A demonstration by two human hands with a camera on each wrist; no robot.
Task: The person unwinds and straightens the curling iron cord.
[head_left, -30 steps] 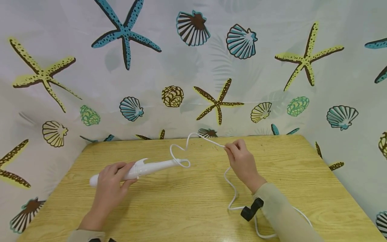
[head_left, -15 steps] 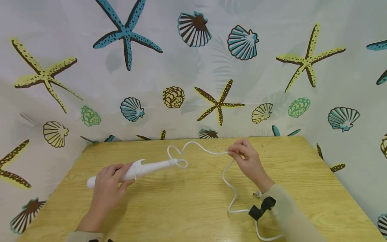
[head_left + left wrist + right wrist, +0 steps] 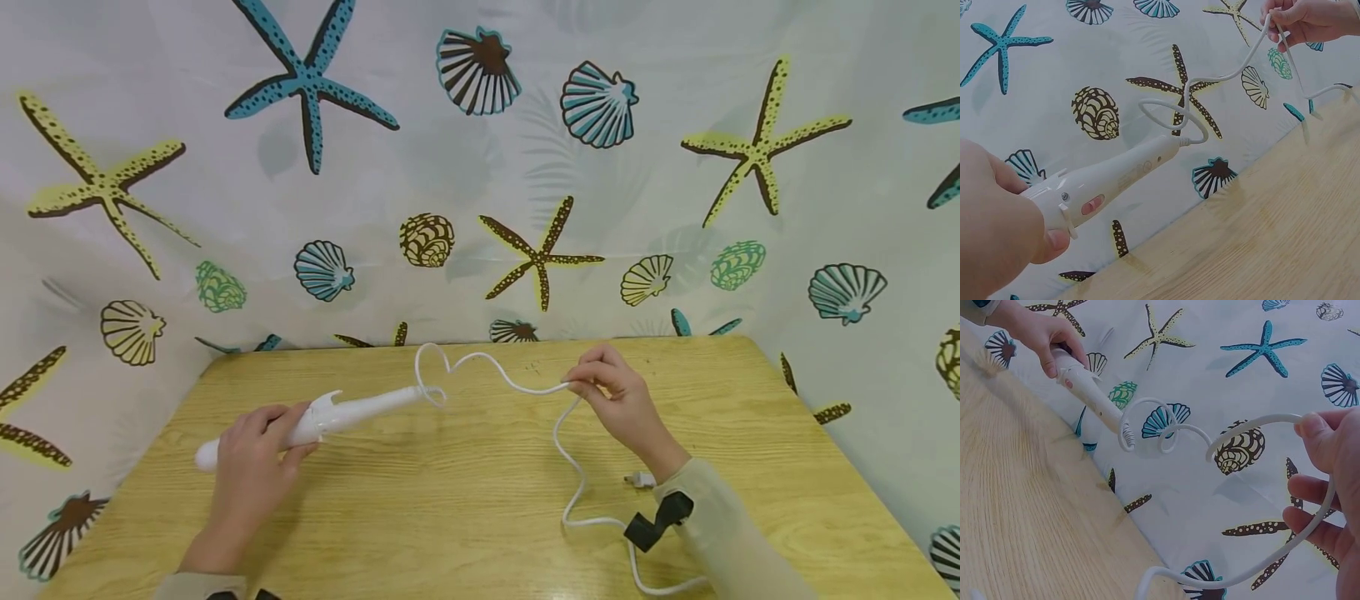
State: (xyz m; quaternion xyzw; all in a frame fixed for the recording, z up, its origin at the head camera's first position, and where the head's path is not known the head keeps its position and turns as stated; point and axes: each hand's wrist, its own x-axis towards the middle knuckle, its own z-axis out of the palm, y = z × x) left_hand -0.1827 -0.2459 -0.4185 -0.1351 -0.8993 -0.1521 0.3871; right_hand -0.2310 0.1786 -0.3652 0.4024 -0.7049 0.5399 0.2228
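My left hand (image 3: 252,467) grips a white curling iron (image 3: 367,408) around its body and holds it above the table, its rounded end sticking out to the left. In the left wrist view, the handle of the iron (image 3: 1129,172) shows a reddish switch. From the handle end a white cord (image 3: 502,373) runs in loose loops to my right hand (image 3: 618,404), which pinches it between thumb and fingertips. Past the right hand, the cord drops to the table in bends. The right wrist view shows the cord (image 3: 1250,575) curving by the lower fingers.
Below lies a wooden table (image 3: 450,500). A two-pin plug (image 3: 641,480) rests on it beside the right wrist, and more cord lies partly behind the right forearm. A curtain (image 3: 480,167) printed with starfish and shells hangs behind the table and at both sides.
My left hand has shifted a little left with the curling iron. The right hand has moved right and slightly down, drawing the cord out. The plug has come into view.
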